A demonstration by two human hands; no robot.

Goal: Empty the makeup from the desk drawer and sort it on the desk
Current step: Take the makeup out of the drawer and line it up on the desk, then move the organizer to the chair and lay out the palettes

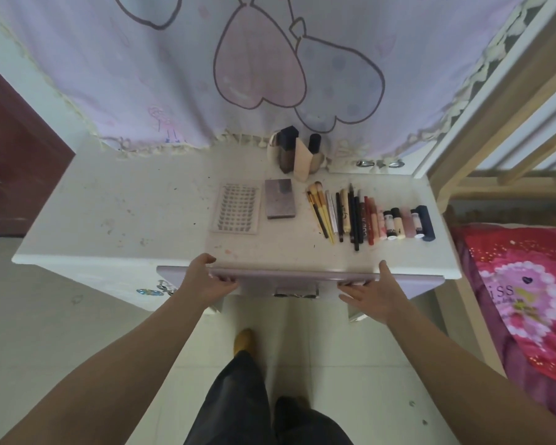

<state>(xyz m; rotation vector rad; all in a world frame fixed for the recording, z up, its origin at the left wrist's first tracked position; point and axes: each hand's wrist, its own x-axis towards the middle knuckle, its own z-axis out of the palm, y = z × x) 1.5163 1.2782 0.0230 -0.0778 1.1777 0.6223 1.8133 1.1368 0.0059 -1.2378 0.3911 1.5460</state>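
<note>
The lilac drawer front (286, 279) sits almost flush under the white desk top (126, 203); its inside is hidden. My left hand (206, 279) grips the front's left part, thumb on top. My right hand (373, 292) lies flat against its right part, fingers spread. On the desk lie a false-lash tray (236, 209), a grey palette (280, 198), a row of brushes (320, 211), pencils (353, 216) and lipsticks (405, 221). Foundation bottles (294, 154) stand at the back.
A pink curtain (238, 65) hangs behind the desk. A wooden bed frame (495, 130) and a red blanket (527, 290) are at the right. A dark door (13, 162) is at the left. My legs stand on the tiled floor (61, 332) below.
</note>
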